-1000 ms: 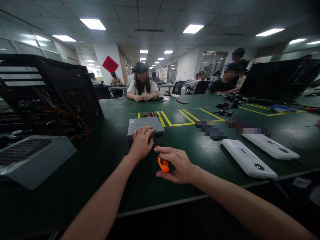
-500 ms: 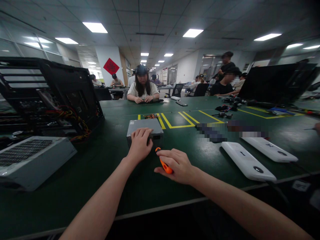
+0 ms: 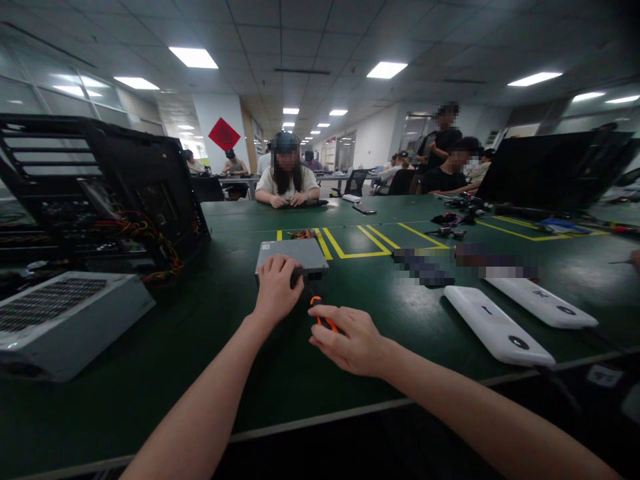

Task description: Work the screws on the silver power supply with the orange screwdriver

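A grey metal computer power supply (image 3: 297,249) sits on the green table in front of me. My left hand (image 3: 277,283) grips its near left part, fingers over the top and thumb at the near side. Between the thumb and fingers of my right hand (image 3: 350,337) is an orange and black screwdriver (image 3: 316,303). It points away from me at the near face of the power supply, below a dark socket. The shaft is thin and dim, so whether its tip touches the metal I cannot tell.
At left stand an open black computer case (image 3: 105,193) with cables and a second power supply (image 3: 70,320). Two white devices (image 3: 497,327) lie at right, near blurred dark items. A monitor (image 3: 555,170) stands far right. A person (image 3: 285,170) sits across the table.
My right hand has turned slightly and its fingers have shifted along the screwdriver, covering more of the orange handle. My left hand stays on the power supply.
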A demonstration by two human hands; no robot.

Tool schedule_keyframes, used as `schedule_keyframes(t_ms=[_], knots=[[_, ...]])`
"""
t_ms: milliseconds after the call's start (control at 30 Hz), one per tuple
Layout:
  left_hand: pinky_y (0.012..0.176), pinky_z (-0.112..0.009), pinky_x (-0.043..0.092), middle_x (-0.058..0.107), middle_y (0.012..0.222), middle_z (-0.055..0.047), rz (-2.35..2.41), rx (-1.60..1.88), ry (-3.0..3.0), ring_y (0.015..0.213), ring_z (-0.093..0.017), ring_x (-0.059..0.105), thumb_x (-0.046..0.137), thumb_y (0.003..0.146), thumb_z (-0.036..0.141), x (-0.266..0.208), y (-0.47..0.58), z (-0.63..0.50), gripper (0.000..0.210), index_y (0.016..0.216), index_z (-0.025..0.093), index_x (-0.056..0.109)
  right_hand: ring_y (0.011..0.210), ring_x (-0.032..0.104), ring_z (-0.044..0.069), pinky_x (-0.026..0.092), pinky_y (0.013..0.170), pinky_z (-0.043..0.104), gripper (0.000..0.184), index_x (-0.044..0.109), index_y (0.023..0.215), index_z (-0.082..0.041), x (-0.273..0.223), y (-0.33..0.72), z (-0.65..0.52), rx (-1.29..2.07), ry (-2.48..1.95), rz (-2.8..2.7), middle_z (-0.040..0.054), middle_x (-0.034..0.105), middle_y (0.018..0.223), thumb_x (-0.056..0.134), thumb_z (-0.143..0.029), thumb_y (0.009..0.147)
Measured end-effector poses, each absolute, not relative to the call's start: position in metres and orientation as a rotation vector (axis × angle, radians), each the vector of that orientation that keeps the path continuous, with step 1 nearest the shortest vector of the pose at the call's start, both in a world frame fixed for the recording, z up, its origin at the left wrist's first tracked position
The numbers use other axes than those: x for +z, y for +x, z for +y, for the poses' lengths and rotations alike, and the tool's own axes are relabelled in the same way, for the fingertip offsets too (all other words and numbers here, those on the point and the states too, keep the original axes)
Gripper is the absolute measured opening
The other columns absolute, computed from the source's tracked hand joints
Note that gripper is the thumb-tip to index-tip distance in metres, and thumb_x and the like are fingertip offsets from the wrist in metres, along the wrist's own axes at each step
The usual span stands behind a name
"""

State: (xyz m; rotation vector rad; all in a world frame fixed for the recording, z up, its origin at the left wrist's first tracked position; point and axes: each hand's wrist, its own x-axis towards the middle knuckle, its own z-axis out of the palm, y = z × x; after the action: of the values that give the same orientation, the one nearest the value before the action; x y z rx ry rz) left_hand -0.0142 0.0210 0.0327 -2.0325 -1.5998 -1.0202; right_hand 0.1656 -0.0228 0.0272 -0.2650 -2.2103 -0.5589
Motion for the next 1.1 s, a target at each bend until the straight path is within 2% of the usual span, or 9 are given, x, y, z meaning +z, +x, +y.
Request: schedule_keyframes(t_ms=[233,367,533,733,933,1033,1100], knots=[[0.080,-0.039,0.035,0.052,0.099,-0.006,-1.604,-0.999,-2.042,0.094,-0.024,0.043,0.053,0.076,0.024,0.0316,-0.0150,0.0218,0.016,0.092,0.022,0.056,0.088,0.059,0.017,0.047,0.064,0.025,0.024,0.048,0.104,-0.014,0.0289,0.1667,-0.0247,-0.453,-0.199,-2.322,0.0152,0.057,0.105,0.042,-0.025,0.085],[0.078,-0.038,0.035,0.052,0.099,-0.006,-1.606,-1.032,-2.039,0.094,-0.024,0.043,0.052,0.078,0.023,0.0279,-0.0132,0.0252,0.015,0.092,0.021,0.056,0.082,0.060,0.017,0.044,0.060,0.026,0.019,0.051,0.097,-0.017,0.0296,0.1634,-0.0217,-0.509,-0.249,-2.235,0.0112,0.061,0.097,0.048,-0.032,0.085],[0.077,-0.038,0.035,0.052,0.099,-0.006,-1.590,-1.047,-2.034,0.094,-0.024,0.043,0.053,0.077,0.022,0.0275,-0.0109,0.0267,0.014,0.091,0.021,0.056,0.074,0.061,0.015,0.046,0.061,0.024,0.024,0.047,0.087,-0.017,0.0257,0.1619,-0.0180,-0.358,-0.273,-2.198,0.0090,0.062,0.090,0.053,-0.040,0.082],[0.080,-0.039,0.036,0.052,0.096,-0.006,-1.587,-1.046,-2.071,0.093,-0.023,0.044,0.052,0.076,0.020,0.0315,-0.0121,0.0240,0.015,0.090,0.021,0.057,0.096,0.057,0.019,0.048,0.069,0.027,0.032,0.047,0.111,-0.016,0.0303,0.1681,-0.0222,-0.353,-0.257,-2.365,0.0150,0.055,0.109,0.044,-0.035,0.086],[0.080,-0.039,0.036,0.053,0.097,-0.005,-1.585,-1.045,-2.088,0.094,-0.023,0.044,0.053,0.075,0.021,0.0303,-0.0140,0.0255,0.015,0.090,0.022,0.057,0.078,0.063,0.017,0.050,0.062,0.026,0.030,0.045,0.091,-0.017,0.0252,0.1685,-0.0174,-0.295,-0.257,-2.142,0.0113,0.063,0.094,0.058,-0.041,0.078],[0.080,-0.038,0.036,0.052,0.098,-0.005,-1.591,-1.024,-2.080,0.094,-0.023,0.044,0.054,0.075,0.022,0.0297,-0.0137,0.0258,0.016,0.091,0.022,0.056,0.085,0.063,0.018,0.051,0.065,0.025,0.033,0.044,0.096,-0.016,0.0264,0.1688,-0.0194,-0.213,-0.242,-2.194,0.0123,0.062,0.095,0.054,-0.043,0.080],[0.079,-0.038,0.036,0.052,0.098,-0.005,-1.597,-1.010,-2.067,0.094,-0.023,0.044,0.054,0.076,0.022,0.0299,-0.0132,0.0253,0.015,0.091,0.022,0.056,0.091,0.061,0.019,0.051,0.067,0.026,0.033,0.044,0.105,-0.014,0.0301,0.1690,-0.0222,-0.243,-0.219,-2.271,0.0144,0.060,0.101,0.049,-0.039,0.084]])
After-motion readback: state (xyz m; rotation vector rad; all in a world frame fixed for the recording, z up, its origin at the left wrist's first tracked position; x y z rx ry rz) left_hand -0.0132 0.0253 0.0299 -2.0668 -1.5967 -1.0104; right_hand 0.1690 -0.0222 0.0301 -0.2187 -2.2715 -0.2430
